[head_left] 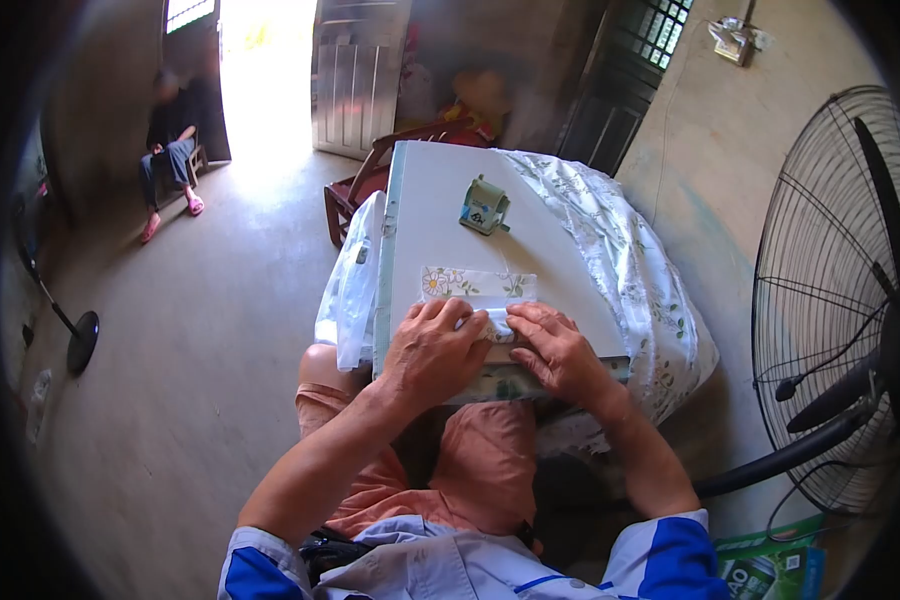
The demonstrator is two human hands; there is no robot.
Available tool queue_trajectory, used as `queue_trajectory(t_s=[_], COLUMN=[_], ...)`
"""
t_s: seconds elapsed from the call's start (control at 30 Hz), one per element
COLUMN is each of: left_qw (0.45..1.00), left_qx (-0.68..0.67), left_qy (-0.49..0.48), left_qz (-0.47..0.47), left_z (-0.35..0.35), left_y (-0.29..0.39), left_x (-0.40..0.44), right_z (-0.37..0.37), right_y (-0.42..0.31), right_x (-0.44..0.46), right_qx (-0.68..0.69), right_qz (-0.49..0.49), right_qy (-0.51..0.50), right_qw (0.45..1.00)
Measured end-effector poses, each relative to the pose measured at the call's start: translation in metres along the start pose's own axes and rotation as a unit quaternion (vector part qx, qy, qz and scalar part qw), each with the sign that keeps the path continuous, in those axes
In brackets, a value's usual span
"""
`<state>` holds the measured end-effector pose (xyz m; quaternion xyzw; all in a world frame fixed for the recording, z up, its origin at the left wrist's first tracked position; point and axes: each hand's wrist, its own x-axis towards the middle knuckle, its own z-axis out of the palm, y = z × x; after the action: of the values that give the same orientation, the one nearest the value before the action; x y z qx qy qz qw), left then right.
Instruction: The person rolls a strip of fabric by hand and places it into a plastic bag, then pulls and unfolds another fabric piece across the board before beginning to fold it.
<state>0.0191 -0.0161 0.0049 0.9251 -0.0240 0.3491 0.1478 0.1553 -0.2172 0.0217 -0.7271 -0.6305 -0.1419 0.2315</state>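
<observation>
A piece of white cloth with printed flowers (478,283) lies flat near the front of a white board-topped table (435,200). At its near edge my left hand (435,345) and my right hand (558,348) face each other, fingers bent and closed on a folded part of the cloth. White folded fabric shows between the fingertips. A thin thread runs from the cloth toward a small green device (485,206) standing farther back on the table. The fingertips are partly hidden in the folds.
Flowered cloth (635,235) drapes over the table's right side; a clear plastic bag (355,285) hangs at its left. A large fan (840,300) stands at right. A red wooden chair (342,208) is behind the table. A seated person (173,135) is at back left.
</observation>
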Motion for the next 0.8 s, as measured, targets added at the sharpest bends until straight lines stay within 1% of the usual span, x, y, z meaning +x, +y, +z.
queue_trajectory(t_s=[0.03, 0.3, 0.4, 0.5, 0.57, 0.7, 0.8], left_qw=[1.0, 0.995, 0.992, 0.991, 0.991, 0.983, 0.985], left_qx=[-0.008, -0.065, -0.098, -0.113, -0.121, -0.161, -0.146], left_qy=[-0.006, -0.047, -0.048, -0.063, -0.054, -0.047, -0.029], left_qz=[0.006, 0.062, 0.056, 0.018, -0.004, -0.074, -0.085], left_z=[-0.002, -0.028, -0.031, -0.03, -0.031, -0.032, -0.026], left_y=[0.0, -0.001, -0.007, -0.015, -0.018, -0.02, -0.026], left_x=[-0.001, -0.012, -0.007, 0.001, 0.006, 0.013, 0.017], right_z=[0.002, -0.009, -0.008, -0.01, -0.013, -0.006, -0.004], right_y=[0.002, -0.022, -0.018, -0.012, -0.01, -0.002, 0.001], right_x=[-0.006, -0.018, -0.014, -0.005, 0.003, 0.014, 0.02], right_qx=[0.002, 0.0, 0.0, 0.029, 0.045, 0.022, 0.019], right_qz=[0.006, 0.027, 0.027, 0.047, 0.065, 0.072, 0.087], right_qy=[0.016, 0.015, 0.033, 0.034, 0.03, 0.051, 0.057], right_qw=[1.0, 1.0, 0.999, 0.998, 0.996, 0.996, 0.994])
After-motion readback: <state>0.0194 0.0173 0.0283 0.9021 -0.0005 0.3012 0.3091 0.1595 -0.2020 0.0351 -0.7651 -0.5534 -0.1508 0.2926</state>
